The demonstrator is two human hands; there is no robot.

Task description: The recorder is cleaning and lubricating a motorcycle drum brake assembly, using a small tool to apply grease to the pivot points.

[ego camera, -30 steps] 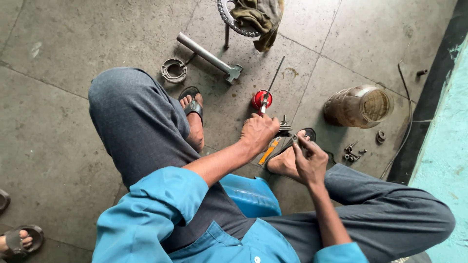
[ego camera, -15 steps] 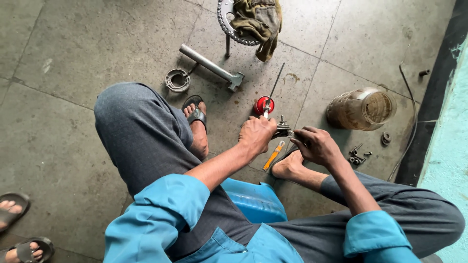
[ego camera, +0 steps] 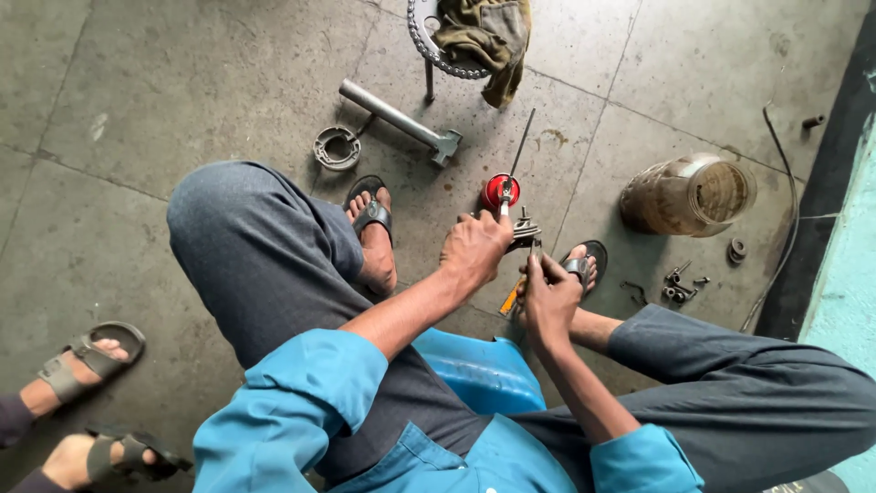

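Note:
My left hand (ego camera: 474,248) grips a small metal part (ego camera: 525,230) low between my feet, over the concrete floor. My right hand (ego camera: 547,297) is closed around a tool with an orange handle (ego camera: 511,297), pressed against that part. Just beyond the hands stands a small red oil can (ego camera: 500,192) with a thin spout. What exactly sits between the fingers is partly hidden.
I sit on a blue stool (ego camera: 474,370). A grey metal pipe (ego camera: 392,117), a brake shoe ring (ego camera: 336,148), a sprocket with a rag (ego camera: 474,36), a dirty jar (ego camera: 689,194) and loose bolts (ego camera: 680,285) lie on the floor. Another person's sandalled feet (ego camera: 87,361) are at left.
My right hand has come in closer to the left hand and the metal part. The view has shifted slightly; the left hand stays on the part.

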